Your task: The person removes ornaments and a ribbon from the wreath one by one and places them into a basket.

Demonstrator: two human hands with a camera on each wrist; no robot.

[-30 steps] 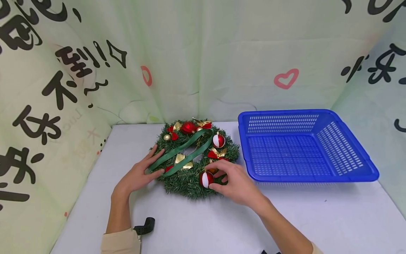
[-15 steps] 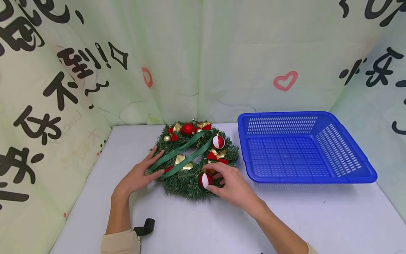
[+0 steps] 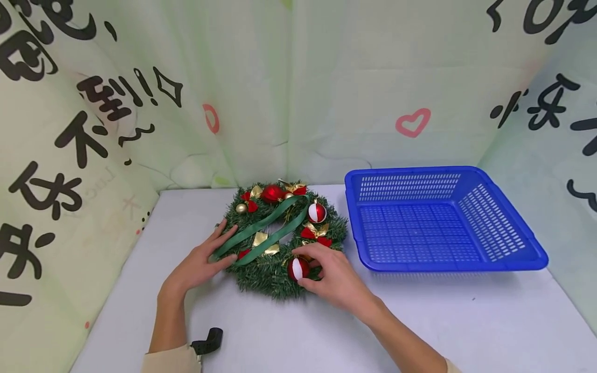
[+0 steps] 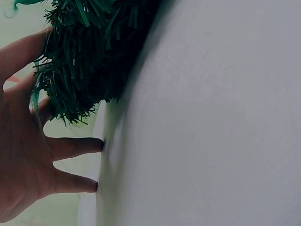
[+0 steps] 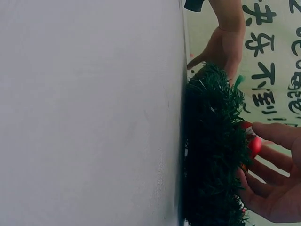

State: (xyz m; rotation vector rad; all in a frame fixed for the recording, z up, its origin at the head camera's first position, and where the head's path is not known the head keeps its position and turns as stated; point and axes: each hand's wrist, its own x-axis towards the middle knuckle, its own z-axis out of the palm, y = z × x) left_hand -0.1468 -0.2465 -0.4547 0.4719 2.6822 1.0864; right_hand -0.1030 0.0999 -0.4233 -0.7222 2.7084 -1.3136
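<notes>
A green Christmas wreath [image 3: 266,282] lies on the white table, trimmed with red and gold bows, baubles and a long green ribbon [image 3: 261,249]. My left hand [image 3: 198,266] rests on its left side with fingers spread, over the ribbon's ends; in the left wrist view, two fingers of that hand [image 4: 28,136] reach down to the table. At the wreath's front right, my right hand [image 3: 338,277] holds a red-and-white bauble [image 3: 297,269] between thumb and fingers. The right wrist view shows this bauble [image 5: 254,147] against the wreath's upper side, partly hidden by the hand.
A blue perforated plastic basket [image 3: 448,267] stands to the right of the wreath with nothing in it. Behind the table [image 3: 270,336] hangs a pale green curtain [image 3: 345,88] with black writing. A black device [image 3: 210,341] sits at my left wrist.
The head view has shifted slightly. My right thumb has moved a little left across the bauble. The left hand and the wreath have stayed in place.
</notes>
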